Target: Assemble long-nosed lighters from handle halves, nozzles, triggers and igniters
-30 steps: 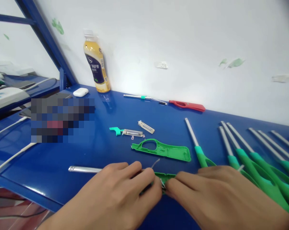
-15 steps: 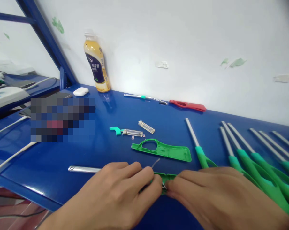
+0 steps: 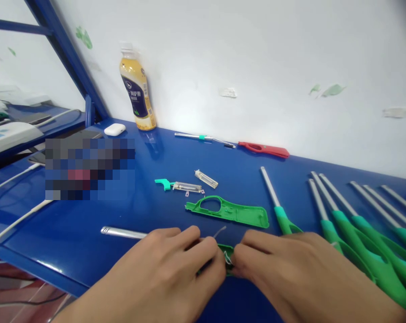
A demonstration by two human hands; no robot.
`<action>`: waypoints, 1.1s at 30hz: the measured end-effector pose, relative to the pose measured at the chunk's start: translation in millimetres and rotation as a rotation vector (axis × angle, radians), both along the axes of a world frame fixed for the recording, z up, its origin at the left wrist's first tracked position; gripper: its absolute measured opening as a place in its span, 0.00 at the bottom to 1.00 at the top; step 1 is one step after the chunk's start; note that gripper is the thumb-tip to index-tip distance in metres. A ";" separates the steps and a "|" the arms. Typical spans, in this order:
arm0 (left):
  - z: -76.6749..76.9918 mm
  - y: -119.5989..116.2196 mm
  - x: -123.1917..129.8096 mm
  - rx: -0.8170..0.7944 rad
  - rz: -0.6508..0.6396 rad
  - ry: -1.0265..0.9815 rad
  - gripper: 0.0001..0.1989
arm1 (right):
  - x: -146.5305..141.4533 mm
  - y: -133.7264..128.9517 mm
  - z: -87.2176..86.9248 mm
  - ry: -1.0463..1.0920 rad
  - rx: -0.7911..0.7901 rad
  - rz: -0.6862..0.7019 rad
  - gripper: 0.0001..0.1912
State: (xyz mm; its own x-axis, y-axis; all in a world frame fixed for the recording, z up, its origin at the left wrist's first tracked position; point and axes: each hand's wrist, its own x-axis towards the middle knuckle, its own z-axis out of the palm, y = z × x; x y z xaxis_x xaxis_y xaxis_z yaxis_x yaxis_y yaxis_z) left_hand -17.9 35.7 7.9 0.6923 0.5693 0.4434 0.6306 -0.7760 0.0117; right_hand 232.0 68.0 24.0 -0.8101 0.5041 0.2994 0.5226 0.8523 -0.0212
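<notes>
Two-handed work on the nearer green shell (image 3: 225, 248), toward the near edge of the tabletop (image 3: 138, 193) — seemingly fitting the thin wire (image 3: 227, 257) inside. Left hand (image 3: 185, 260) curled tight over the shell; right hand (image 3: 280, 264) bunched beside the wire, pinch hidden, hard to tell. Next, probably tiny, gentle pushes — no tugging.

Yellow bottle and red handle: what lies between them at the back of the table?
A metal tube with a teal collar lies there, thin strands running toward the red handle, as the head view shows.
</notes>
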 end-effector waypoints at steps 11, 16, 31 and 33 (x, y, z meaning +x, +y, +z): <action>-4.2 -2.6 0.0 -0.028 0.014 0.012 0.13 | 0.0 -8.5 -3.1 -0.201 0.162 -0.054 0.06; -7.0 -6.3 -1.0 0.002 0.039 0.030 0.10 | -0.2 -10.8 -5.3 -0.197 0.152 -0.075 0.04; 6.4 -1.8 -18.3 0.032 0.164 0.048 0.19 | 8.1 10.8 11.6 -0.145 0.361 -0.161 0.36; 10.1 2.8 -26.6 0.057 0.215 0.004 0.23 | 14.4 10.9 5.4 -0.188 0.357 -0.235 0.34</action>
State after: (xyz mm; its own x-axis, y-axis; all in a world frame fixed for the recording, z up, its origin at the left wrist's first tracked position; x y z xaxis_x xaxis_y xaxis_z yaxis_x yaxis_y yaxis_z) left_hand -44.5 38.5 18.0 0.5596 0.6782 0.4763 0.7816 -0.6230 -0.0311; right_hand 246.5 78.9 29.4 -0.7431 0.5726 0.3462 0.6690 0.6472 0.3655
